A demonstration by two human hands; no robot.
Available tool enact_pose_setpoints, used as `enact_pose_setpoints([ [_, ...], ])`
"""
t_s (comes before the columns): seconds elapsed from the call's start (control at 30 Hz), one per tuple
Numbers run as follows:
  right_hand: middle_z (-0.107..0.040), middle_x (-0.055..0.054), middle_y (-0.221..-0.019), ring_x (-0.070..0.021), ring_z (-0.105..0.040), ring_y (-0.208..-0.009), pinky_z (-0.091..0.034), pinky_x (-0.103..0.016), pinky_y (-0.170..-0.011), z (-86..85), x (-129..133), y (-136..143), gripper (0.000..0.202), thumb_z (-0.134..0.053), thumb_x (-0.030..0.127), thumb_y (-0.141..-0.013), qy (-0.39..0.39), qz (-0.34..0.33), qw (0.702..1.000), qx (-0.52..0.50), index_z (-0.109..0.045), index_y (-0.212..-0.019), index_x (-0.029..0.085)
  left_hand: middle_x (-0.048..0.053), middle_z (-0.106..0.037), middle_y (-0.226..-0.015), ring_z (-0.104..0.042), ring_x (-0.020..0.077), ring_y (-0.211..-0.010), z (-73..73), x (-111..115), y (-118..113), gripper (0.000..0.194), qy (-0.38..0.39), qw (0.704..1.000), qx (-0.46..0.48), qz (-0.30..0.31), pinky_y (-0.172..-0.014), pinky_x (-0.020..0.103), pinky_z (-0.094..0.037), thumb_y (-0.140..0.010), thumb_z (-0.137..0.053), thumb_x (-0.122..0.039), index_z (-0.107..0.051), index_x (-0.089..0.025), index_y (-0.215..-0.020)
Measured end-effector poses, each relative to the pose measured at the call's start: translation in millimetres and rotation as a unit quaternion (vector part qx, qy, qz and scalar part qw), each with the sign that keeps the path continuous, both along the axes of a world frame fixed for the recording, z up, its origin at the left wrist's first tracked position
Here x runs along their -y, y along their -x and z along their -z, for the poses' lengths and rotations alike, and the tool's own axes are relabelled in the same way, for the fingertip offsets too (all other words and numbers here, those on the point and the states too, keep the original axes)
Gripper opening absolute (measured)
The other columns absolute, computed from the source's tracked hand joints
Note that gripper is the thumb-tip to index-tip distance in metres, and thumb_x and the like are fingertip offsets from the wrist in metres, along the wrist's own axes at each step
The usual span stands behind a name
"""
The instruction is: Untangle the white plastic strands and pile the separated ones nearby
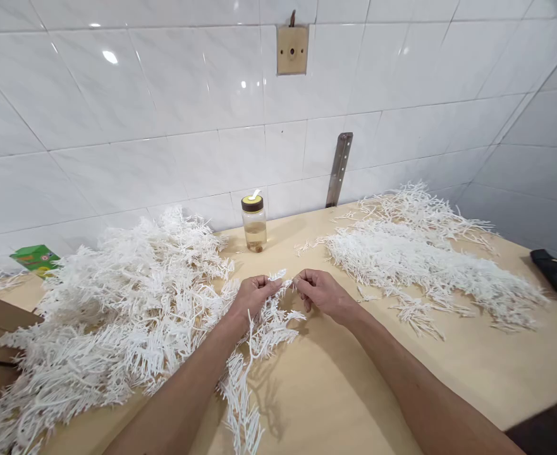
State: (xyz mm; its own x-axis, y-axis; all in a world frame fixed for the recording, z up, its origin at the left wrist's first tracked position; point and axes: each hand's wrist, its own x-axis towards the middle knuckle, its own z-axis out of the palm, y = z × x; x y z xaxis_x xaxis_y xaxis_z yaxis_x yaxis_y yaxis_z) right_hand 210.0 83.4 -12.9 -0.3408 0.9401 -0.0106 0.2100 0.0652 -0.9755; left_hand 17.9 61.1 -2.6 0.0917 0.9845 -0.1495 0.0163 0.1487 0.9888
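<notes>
A white branching plastic sprig [271, 325] hangs from my left hand [254, 294], whose thumb and fingers pinch it near its upper end. Its lower fronds trail down over the table towards me. My right hand [318, 291] is closed beside the sprig's tip, thumb against fingertips, a short way right of the left hand. What the right fingers pinch looks like the end of the sprig, though it is small and partly covered. A large heap of similar white sprigs [131, 316] lies to the left of my left hand.
Loose white strands [415, 253] are piled on the right of the wooden table [354, 379]. A lidded jar [255, 224] with liquid stands near the tiled wall. A metal strip [339, 169] leans there. A green box [35, 258] sits far left, a black object [556, 273] far right.
</notes>
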Motion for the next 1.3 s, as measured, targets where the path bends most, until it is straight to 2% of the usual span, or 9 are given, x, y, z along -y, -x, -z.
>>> enact_pose_setpoints([
  [0.13, -0.057, 0.002, -0.067, -0.0124, -0.056, -0.052, -0.042, -0.024, -0.05, -0.8, 4.2, 3.9, 0.018, -0.051, 0.035, -0.088, -0.081, 0.028, 0.992, 0.097, -0.054, -0.079, 0.019, -0.004, -0.047, -0.051, -0.039, 0.008, -0.045, 1.7, 0.1, -1.3, 0.044, -0.005, 0.999, -0.045, -0.009, -0.046, 0.022, -0.028, -0.067, -0.075, -0.056, -0.056, -0.016, -0.065],
  [0.3, -0.058, -0.004, -0.08, -0.0157, -0.053, -0.07, -0.038, -0.027, -0.062, 0.0, 7.1, 20.8, 0.013, -0.046, 0.014, -0.086, -0.283, 0.123, 0.904, 0.297, -0.05, -0.075, 0.019, -0.005, -0.041, -0.05, -0.032, 0.0071, -0.047, 1.2, 1.0, -9.0, 0.038, -0.042, 0.989, -0.134, -0.037, -0.047, 0.023, -0.023, -0.068, -0.071, -0.046, -0.051, -0.017, -0.057],
  [0.43, -0.057, -0.007, -0.086, -0.0154, -0.05, -0.065, -0.033, -0.028, -0.056, 1.6, 4.2, 32.1, 0.01, -0.045, 0.013, -0.087, -0.285, 0.157, 0.874, 0.362, -0.05, -0.08, 0.018, -0.005, -0.042, -0.052, -0.034, 0.0078, -0.049, 3.4, -0.3, -13.4, 0.033, -0.051, 0.991, -0.111, -0.051, -0.048, 0.023, -0.025, -0.069, -0.068, -0.041, -0.05, -0.017, -0.057],
  [0.57, -0.056, -0.002, -0.075, -0.0154, -0.052, -0.067, -0.037, -0.026, -0.062, 6.1, 2.0, 26.3, 0.012, -0.048, 0.011, -0.082, -0.3, 0.124, 0.907, 0.268, -0.048, -0.074, 0.02, -0.005, -0.043, -0.051, -0.035, 0.0075, -0.045, 2.5, 2.3, -11.5, 0.034, -0.041, 0.993, -0.076, -0.084, -0.047, 0.023, -0.025, -0.068, -0.07, -0.044, -0.052, -0.017, -0.058],
  [0.7, -0.06, -0.001, -0.074, -0.0147, -0.054, -0.067, -0.04, -0.026, -0.063, 9.7, 3.7, 15.7, 0.012, -0.048, 0.021, -0.089, -0.298, 0.091, 0.935, 0.167, -0.055, -0.078, 0.019, -0.005, -0.045, -0.05, -0.038, 0.0082, -0.044, -1.2, 6.2, -8.8, 0.038, -0.031, 0.994, -0.049, -0.09, -0.046, 0.023, -0.028, -0.065, -0.074, -0.05, -0.056, -0.016, -0.06],
  [0.83, -0.061, -0.001, -0.077, -0.0141, -0.054, -0.066, -0.04, -0.026, -0.064, 10.6, 6.0, 17.4, 0.013, -0.048, 0.022, -0.09, -0.309, 0.089, 0.932, 0.168, -0.056, -0.081, 0.019, -0.003, -0.05, -0.051, -0.042, 0.0094, -0.046, -0.9, 6.1, -9.8, 0.036, -0.032, 0.994, -0.056, -0.094, -0.047, 0.023, -0.03, -0.064, -0.076, -0.047, -0.06, -0.015, -0.062],
  [0.93, -0.059, -0.003, -0.081, -0.014, -0.053, -0.066, -0.038, -0.026, -0.062, 10.5, 4.2, 21.8, 0.011, -0.047, 0.015, -0.089, -0.329, 0.087, 0.909, 0.242, -0.054, -0.08, 0.018, -0.002, -0.052, -0.051, -0.043, 0.01, -0.047, 2.4, 4.8, -10.9, 0.035, -0.042, 0.993, -0.062, -0.087, -0.048, 0.023, -0.03, -0.061, -0.078, -0.046, -0.062, -0.014, -0.061],
  [1.1, -0.057, -0.008, -0.08, -0.0173, -0.052, -0.067, -0.034, -0.028, -0.061, 11.6, -11.8, 4.3, 0.013, -0.045, 0.01, -0.087, -0.26, 0.249, 0.858, 0.367, -0.05, -0.078, 0.018, -0.005, -0.043, -0.047, -0.034, 0.0063, -0.044, 2.7, 5.8, -7.8, 0.041, -0.039, 0.995, -0.042, -0.084, -0.045, 0.022, -0.023, -0.059, -0.081, -0.049, -0.059, -0.014, -0.057],
  [1.3, -0.063, -0.013, -0.092, -0.0234, -0.058, -0.081, -0.042, -0.033, -0.071, 12.4, -22.8, -28.7, 0.011, -0.05, 0.015, -0.084, -0.278, 0.35, 0.84, 0.307, -0.059, -0.091, 0.015, -0.006, -0.042, -0.044, -0.031, 0.0051, -0.036, -6.5, 6.9, -2.0, 0.048, 0.042, 0.996, 0.075, -0.021, -0.038, 0.022, -0.02, -0.059, -0.081, -0.059, -0.065, -0.014, -0.068],
])
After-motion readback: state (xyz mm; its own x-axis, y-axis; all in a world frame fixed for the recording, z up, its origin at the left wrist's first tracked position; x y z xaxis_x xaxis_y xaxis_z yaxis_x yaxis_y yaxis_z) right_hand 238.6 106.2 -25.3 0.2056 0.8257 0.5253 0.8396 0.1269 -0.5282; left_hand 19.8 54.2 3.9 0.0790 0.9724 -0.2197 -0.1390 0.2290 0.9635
